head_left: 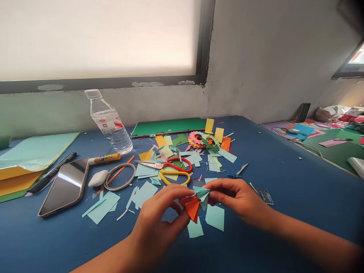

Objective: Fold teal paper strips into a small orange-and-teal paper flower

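Delicately, the left hand [152, 218] pinches orange folded paper [192, 208], the right hand [241, 196] adjoining light-blue folds [202, 193] between its fingertips [218, 196], apparently mid-fitting, the next move likely needing gentle pressure.

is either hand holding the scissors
No, the scissors lie on the table, while the left hand and the right hand both hold folded paper.

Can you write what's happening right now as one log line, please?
left hand: pinching orange folded paper | right hand: pinching light-blue folded paper | on blue table: scissors, paper scraps
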A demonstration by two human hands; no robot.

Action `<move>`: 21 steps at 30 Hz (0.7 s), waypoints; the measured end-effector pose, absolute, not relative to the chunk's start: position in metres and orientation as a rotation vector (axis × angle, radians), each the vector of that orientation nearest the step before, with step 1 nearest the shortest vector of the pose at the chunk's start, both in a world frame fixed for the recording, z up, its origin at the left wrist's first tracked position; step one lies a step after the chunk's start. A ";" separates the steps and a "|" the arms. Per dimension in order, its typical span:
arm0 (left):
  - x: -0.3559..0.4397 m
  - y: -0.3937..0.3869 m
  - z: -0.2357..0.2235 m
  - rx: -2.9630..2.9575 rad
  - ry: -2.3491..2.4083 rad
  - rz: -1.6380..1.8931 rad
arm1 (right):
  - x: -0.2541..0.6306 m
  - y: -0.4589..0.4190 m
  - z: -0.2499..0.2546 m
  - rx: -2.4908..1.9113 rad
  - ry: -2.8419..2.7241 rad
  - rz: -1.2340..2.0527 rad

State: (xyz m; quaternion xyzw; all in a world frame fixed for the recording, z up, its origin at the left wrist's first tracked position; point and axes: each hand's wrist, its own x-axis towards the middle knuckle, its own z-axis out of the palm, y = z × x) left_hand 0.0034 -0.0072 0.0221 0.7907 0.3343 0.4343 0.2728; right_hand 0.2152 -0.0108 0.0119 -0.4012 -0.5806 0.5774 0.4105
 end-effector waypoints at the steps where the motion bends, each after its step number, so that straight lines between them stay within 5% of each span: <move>1: 0.004 -0.007 0.023 2.059 0.904 1.157 | 0.215 -0.010 0.011 -1.000 -1.436 1.494; 21: 0.008 -0.005 0.022 1.972 0.828 1.101 | 0.213 -0.008 -0.003 -0.950 -1.474 1.547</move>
